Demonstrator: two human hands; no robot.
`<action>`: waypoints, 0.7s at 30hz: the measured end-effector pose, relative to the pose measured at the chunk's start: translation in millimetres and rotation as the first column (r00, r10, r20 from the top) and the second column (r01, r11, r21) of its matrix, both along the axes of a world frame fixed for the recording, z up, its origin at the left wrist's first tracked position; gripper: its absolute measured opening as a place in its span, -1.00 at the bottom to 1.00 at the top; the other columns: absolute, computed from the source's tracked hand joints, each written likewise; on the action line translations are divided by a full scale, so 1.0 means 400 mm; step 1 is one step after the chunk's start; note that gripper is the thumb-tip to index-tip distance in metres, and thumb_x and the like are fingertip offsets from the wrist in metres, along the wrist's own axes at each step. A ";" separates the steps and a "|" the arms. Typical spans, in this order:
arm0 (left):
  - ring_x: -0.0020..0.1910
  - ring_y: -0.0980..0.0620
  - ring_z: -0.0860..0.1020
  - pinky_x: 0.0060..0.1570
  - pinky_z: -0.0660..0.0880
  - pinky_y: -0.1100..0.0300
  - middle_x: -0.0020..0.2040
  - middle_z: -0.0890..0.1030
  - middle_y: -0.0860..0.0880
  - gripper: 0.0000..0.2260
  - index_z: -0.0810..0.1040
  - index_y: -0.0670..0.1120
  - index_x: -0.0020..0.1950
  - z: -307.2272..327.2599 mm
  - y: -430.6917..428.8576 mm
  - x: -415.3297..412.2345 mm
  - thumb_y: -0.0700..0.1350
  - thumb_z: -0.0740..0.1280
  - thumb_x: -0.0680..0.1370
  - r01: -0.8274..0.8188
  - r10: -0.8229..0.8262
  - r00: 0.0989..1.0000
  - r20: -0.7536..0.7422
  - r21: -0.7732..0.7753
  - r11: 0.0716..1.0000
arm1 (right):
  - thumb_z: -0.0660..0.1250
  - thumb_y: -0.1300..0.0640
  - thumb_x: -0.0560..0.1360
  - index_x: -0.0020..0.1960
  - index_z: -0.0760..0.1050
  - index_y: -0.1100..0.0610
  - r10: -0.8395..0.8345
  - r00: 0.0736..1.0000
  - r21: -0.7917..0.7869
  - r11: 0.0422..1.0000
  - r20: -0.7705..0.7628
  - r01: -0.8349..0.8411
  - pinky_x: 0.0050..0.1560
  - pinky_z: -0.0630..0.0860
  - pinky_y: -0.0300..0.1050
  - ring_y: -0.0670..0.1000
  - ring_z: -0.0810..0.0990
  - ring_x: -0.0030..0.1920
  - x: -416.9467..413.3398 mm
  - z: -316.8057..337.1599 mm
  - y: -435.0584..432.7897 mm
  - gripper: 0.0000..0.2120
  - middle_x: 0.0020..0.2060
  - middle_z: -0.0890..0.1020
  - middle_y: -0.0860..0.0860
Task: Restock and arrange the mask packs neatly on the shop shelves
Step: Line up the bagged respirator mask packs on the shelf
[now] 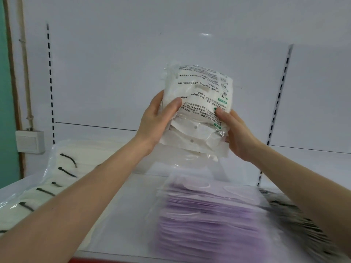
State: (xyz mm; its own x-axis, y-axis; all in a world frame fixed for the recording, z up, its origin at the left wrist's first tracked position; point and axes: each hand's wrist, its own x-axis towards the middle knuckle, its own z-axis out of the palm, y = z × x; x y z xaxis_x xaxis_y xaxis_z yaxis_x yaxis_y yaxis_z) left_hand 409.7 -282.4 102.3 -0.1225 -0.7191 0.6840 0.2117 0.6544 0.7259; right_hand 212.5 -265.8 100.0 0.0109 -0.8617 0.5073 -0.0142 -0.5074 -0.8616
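The left hand [157, 118] is gripping the left edge of a bundle of white mask packs [201, 92], its thumb lying across the printed front and its fingers curling behind, mostly out of sight. The bundle is being held upright above the shelf [129, 215], at 12 o'clock from the purple stack. The right hand [237, 133] is clamping the bundle's lower right edge, thumb on the front, fingers wrapping behind.

On the white shelf, cream mask packs [62, 177] with black ear loops are lying at 9 o'clock. A stack of purple mask packs [205, 215] is sitting at 6 o'clock. Black-and-white striped packs [296, 219], blurred, are lying at 4 o'clock.

At the far left a green wall [3, 92] is showing, with a white switch box [29, 141] beside a slotted upright [50, 76]. A second slotted upright [281, 92] is standing at 3 o'clock against the white back panel [133, 54].
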 end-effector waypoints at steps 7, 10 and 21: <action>-0.14 0.35 0.59 -0.18 0.52 0.40 -0.07 0.60 0.23 -0.81 0.44 0.13 0.15 -0.005 0.108 -0.108 -0.05 0.27 0.56 0.093 -0.093 0.996 0.008 -0.036 0.995 | 0.31 -0.08 0.34 0.19 0.39 -0.01 -0.100 0.995 -0.020 0.995 -0.026 0.100 -0.26 0.56 -0.24 -0.11 0.67 -0.12 -0.111 -0.006 0.153 -0.56 -0.06 0.68 -0.10; -0.16 0.38 0.58 -0.20 0.51 0.44 -0.11 0.59 0.27 -0.83 0.44 0.17 0.11 -0.004 0.183 -0.184 -0.05 0.27 0.55 0.135 -0.135 0.991 0.000 -0.048 0.990 | 0.31 -0.05 0.36 0.16 0.41 -0.02 -0.122 0.992 -0.034 0.992 -0.031 0.121 -0.26 0.56 -0.25 -0.12 0.67 -0.12 -0.179 -0.002 0.251 -0.61 -0.08 0.69 -0.11; -0.17 0.37 0.58 -0.33 0.44 0.50 0.02 0.60 0.19 -0.68 0.43 0.12 0.27 -0.053 0.570 -0.661 0.04 0.29 0.52 0.379 -0.377 0.924 -0.066 0.020 0.925 | 0.25 -0.03 0.34 0.11 0.42 0.02 -0.372 0.926 -0.041 0.928 -0.070 0.369 -0.39 0.51 -0.33 -0.17 0.66 -0.25 -0.596 -0.015 0.746 -0.64 -0.23 0.69 -0.14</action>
State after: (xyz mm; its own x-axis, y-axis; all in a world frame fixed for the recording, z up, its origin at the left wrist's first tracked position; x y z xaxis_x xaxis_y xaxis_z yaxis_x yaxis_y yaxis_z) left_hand 145.2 -54.3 80.9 -0.3491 -0.6489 0.6761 0.4826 0.4939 0.7233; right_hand -25.9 32.7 94.2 -0.2673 -0.7978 0.5405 -0.2702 -0.4764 -0.8367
